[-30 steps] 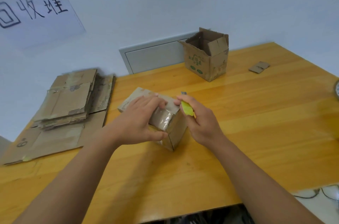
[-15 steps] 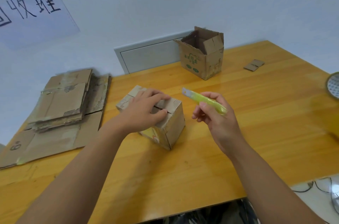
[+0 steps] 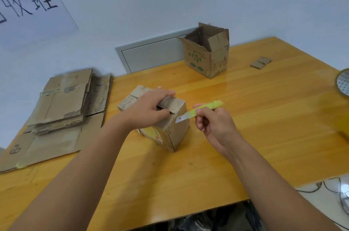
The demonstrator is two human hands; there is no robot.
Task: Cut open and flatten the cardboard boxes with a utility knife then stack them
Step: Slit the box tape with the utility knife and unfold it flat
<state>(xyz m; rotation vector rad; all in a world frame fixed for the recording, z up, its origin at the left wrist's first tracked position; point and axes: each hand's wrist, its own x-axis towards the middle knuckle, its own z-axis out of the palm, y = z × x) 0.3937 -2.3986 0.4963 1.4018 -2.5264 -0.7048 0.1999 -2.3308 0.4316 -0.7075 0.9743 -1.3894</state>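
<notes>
Cardboard box sat mid-table under the left hand, whose fingers gripped its top flap. The right hand, clasping the utility knife, had swung its blade back to the box's right edge, seemingly ready to cut.

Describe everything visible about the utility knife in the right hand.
The utility knife has a slim, bright yellow-green body that looks plastic, with a short grey metal blade extended from its front end. The right hand pinches it near the middle, fingers curled round the body. It is held in the air, tilted, rear end up and to the right, blade tip down-left, right beside the upper edge of the small cardboard box. Whether the blade touches the cardboard cannot be told.
</notes>
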